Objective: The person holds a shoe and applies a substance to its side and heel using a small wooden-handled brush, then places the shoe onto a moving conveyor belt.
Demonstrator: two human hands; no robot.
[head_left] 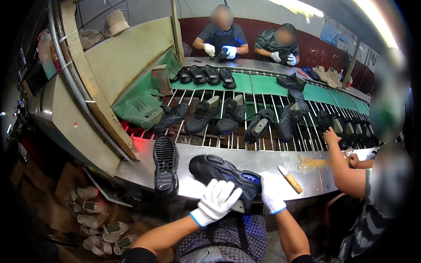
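Two gloved hands on a black shoe at lower centre.
Left hand point(216, 200) lies on the black shoe point(223, 174), fingers spread; right hand point(272, 192) seemingly grips its heel, fingers curled, on the steel tabletop point(245, 158).

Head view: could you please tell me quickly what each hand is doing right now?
Left hand: fingers spread, resting on the black shoe.
Right hand: closed on the same shoe's end.
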